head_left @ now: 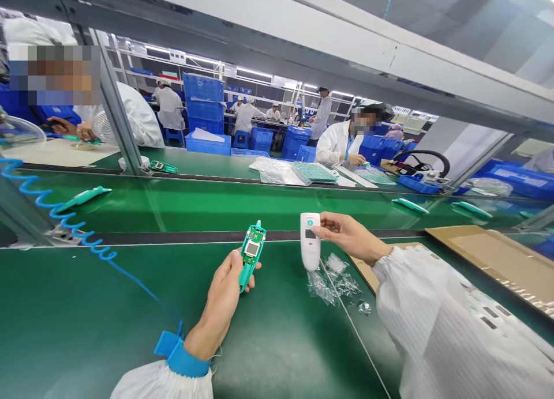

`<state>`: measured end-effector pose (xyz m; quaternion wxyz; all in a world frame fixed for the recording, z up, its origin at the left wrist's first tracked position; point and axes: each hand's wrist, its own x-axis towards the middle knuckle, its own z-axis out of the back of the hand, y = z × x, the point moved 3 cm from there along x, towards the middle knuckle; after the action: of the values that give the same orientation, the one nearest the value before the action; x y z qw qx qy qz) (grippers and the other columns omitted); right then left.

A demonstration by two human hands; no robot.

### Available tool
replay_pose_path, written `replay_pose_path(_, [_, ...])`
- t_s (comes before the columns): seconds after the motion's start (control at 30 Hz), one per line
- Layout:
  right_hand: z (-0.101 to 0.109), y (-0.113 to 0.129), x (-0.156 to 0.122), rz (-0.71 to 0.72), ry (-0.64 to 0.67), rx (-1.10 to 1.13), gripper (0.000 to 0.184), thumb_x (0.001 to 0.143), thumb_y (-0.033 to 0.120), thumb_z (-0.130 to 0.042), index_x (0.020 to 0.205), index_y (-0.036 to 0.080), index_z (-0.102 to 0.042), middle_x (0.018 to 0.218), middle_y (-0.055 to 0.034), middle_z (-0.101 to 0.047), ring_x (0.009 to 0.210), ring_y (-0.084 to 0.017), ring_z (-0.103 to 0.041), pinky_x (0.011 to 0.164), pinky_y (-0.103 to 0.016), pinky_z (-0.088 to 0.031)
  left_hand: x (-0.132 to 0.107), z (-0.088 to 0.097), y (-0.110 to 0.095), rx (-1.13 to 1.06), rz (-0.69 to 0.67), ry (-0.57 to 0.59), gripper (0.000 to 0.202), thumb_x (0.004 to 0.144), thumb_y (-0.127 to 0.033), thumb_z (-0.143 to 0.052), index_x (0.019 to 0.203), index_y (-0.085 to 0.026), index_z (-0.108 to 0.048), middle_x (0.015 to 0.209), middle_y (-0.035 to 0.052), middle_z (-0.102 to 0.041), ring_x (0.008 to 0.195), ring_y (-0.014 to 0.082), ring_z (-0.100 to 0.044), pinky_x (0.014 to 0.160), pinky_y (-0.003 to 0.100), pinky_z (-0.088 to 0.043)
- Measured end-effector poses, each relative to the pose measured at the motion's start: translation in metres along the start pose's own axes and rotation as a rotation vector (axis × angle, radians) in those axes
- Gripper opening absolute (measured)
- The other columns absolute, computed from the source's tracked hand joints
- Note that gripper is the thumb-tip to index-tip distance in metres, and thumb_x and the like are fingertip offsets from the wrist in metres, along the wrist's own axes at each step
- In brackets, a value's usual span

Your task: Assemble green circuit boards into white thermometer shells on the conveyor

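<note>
My left hand [223, 289] grips a teal handheld device [252, 255] with its green circuit board and small square screen exposed. In my right hand [346, 234], thumb and fingers pinch a white handheld device [310, 241] with a small dark display, holding it upright above the green bench mat [86, 312]. Crumpled clear plastic wrap [333, 282] lies on the mat just below the white device, not touching my hands. A blue wrist strap [179, 353] circles my left wrist, and its blue coiled cord [56, 206] runs off to the left.
A green conveyor belt [225, 206] crosses behind the bench, carrying several teal parts. A cardboard sheet [493, 255] lies at the right. Co-workers in white coats sit and stand beyond, among stacked blue crates [203, 105], with circuit boards and plastic bags on the far bench.
</note>
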<state>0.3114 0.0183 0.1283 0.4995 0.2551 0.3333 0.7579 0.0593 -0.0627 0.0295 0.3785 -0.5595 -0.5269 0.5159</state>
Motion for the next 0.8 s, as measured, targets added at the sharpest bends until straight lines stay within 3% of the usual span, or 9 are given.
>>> replay_pose_path(0.07, [-0.034, 0.003, -0.001, 0.008, 0.082, 0.348, 0.040, 0.082, 0.053, -0.071, 0.098, 0.016, -0.065, 0.083, -0.0014, -0.061, 0.069, -0.012, -0.050, 0.062, -0.026, -0.039, 0.003, 0.000, 0.001, 0.017, -0.047, 0.015, 0.060, 0.091, -0.066, -0.041, 0.121, -0.018, -0.061, 0.092, 0.0081, -0.070, 0.064, 0.0133, -0.053, 0.061, 0.027, -0.040])
replay_pose_path(0.17, [-0.093, -0.003, -0.002, -0.035, 0.141, 0.694, 0.044, 0.078, 0.053, -0.076, 0.102, 0.017, -0.065, 0.076, 0.0019, -0.056, 0.060, -0.009, -0.043, 0.056, -0.024, -0.035, 0.006, 0.002, 0.001, 0.123, -0.118, 0.046, 0.056, 0.091, -0.062, -0.046, 0.126, -0.021, -0.059, 0.098, 0.0070, -0.070, 0.072, 0.0150, -0.057, 0.067, 0.028, -0.043])
replay_pose_path(0.27, [-0.139, -0.011, -0.005, -0.028, 0.107, 0.977, 0.041, 0.080, 0.050, -0.077, 0.105, 0.020, -0.064, 0.089, -0.0013, -0.062, 0.077, -0.012, -0.055, 0.074, -0.027, -0.046, 0.006, 0.004, 0.003, 0.243, -0.181, 0.060, 0.050, 0.089, -0.056, -0.055, 0.127, -0.023, -0.060, 0.105, 0.0062, -0.070, 0.095, 0.0203, -0.062, 0.083, 0.031, -0.045])
replay_pose_path(0.33, [-0.156, -0.018, -0.006, -0.014, 0.072, 1.079, 0.040, 0.080, 0.047, -0.078, 0.107, 0.022, -0.063, 0.101, -0.0037, -0.064, 0.094, -0.016, -0.060, 0.091, -0.032, -0.047, 0.005, 0.006, 0.004, 0.317, -0.235, 0.048, 0.048, 0.087, -0.051, -0.060, 0.126, -0.024, -0.061, 0.116, 0.0069, -0.068, 0.108, 0.0232, -0.060, 0.093, 0.034, -0.044])
replay_pose_path(0.43, [-0.163, -0.030, -0.007, -0.011, 0.007, 1.091, 0.043, 0.078, 0.044, -0.080, 0.110, 0.021, -0.062, 0.110, -0.0059, -0.066, 0.102, -0.020, -0.063, 0.100, -0.039, -0.046, 0.004, 0.008, 0.005, 0.440, -0.293, 0.040, 0.042, 0.087, -0.046, -0.062, 0.123, -0.025, -0.063, 0.125, 0.0069, -0.064, 0.114, 0.0243, -0.058, 0.098, 0.036, -0.043])
replay_pose_path(0.57, [-0.161, -0.041, -0.009, -0.028, -0.032, 1.049, 0.048, 0.081, 0.047, -0.077, 0.118, 0.022, -0.060, 0.110, -0.0071, -0.069, 0.101, -0.022, -0.065, 0.093, -0.039, -0.051, 0.004, 0.008, 0.005, 0.564, -0.285, 0.044, 0.038, 0.088, -0.047, -0.061, 0.121, -0.029, -0.065, 0.123, 0.0039, -0.065, 0.113, 0.0233, -0.058, 0.097, 0.035, -0.042])
replay_pose_path(0.8, [-0.151, -0.033, -0.014, -0.034, -0.137, 1.004, 0.051, 0.078, 0.052, -0.077, 0.115, 0.021, -0.062, 0.109, -0.0080, -0.070, 0.103, -0.023, -0.064, 0.094, -0.039, -0.048, -0.006, -0.011, 0.003, 0.562, -0.276, 0.158, 0.044, 0.089, -0.046, -0.061, 0.130, -0.030, -0.059, 0.127, 0.0029, -0.065, 0.114, 0.0229, -0.060, 0.096, 0.032, -0.046])
